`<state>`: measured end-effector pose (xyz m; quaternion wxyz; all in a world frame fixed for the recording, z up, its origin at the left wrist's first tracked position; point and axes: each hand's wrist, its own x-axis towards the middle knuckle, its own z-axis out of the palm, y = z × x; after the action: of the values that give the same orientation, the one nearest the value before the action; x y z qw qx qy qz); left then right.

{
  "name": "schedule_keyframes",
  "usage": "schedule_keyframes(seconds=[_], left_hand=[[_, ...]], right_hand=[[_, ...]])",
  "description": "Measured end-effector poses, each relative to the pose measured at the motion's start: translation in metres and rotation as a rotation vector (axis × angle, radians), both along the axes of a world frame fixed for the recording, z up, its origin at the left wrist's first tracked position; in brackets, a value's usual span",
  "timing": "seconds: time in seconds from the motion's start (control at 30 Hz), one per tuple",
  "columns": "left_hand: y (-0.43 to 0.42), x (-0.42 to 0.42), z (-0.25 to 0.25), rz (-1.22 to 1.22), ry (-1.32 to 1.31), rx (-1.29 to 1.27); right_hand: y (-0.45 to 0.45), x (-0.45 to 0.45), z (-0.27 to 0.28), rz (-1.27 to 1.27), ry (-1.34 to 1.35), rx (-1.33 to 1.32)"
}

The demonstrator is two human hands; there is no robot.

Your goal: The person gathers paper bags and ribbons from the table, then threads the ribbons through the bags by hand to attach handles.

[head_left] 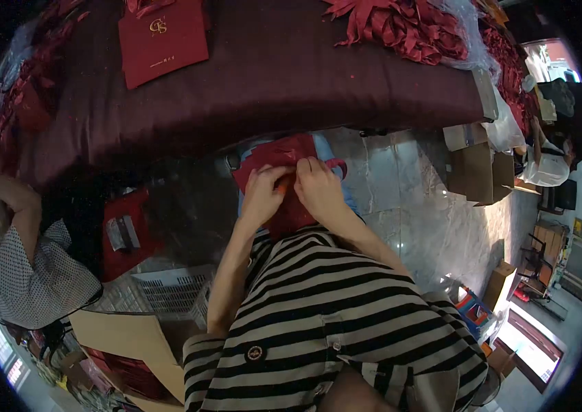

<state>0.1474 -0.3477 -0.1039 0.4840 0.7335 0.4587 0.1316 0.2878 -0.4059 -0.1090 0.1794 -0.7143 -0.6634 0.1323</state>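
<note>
A dark red paper bag (278, 150) rests on my lap, just below the edge of the cloth-covered table. A loop of red ribbon (338, 165) sticks out at its right side. My left hand (263, 193) is closed, with its fingers curled on the bag's left part. Opposite it, my right hand (318, 188) is closed too, fingers bent and pressed on the bag close to the left fingertips. A small orange spot (282, 186) shows by my left thumb; what it is I cannot make out. My fingers hide the spot they work on.
On the dark red tablecloth (263, 75) lie a red gift bag (163, 42) with gold print and a heap of red ribbons (408, 31). Another person's arm (13, 196) reaches in at left. An opened carton (116, 329) and a white crate (174, 292) stand left; cardboard boxes (473, 165) stand right.
</note>
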Motion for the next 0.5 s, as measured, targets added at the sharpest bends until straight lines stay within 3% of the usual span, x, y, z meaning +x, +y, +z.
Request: schedule_keyframes(seconds=[0.13,0.2,0.27,0.33,0.37,0.5], left_hand=[[0.0,-0.002,0.0,0.013,0.023,0.132],[0.001,-0.005,-0.002,0.0,0.008,0.03],[0.0,-0.004,0.004,-0.035,0.006,0.046],[-0.003,-0.003,0.001,-0.131,-0.025,0.176],[-0.005,-0.003,0.001,-0.131,-0.026,0.182],[-0.011,0.003,0.017,-0.144,-0.018,0.273]], right_hand=[[-0.001,0.009,-0.004,-0.015,0.2,0.052],[-0.003,0.015,0.001,-0.049,0.612,-0.098],[-0.003,0.024,0.001,-0.038,0.572,-0.106],[-0.003,0.032,0.003,0.118,0.292,-0.057],[-0.001,0.035,0.006,0.119,0.29,-0.052],[0.009,0.042,0.031,0.185,0.04,-0.198]])
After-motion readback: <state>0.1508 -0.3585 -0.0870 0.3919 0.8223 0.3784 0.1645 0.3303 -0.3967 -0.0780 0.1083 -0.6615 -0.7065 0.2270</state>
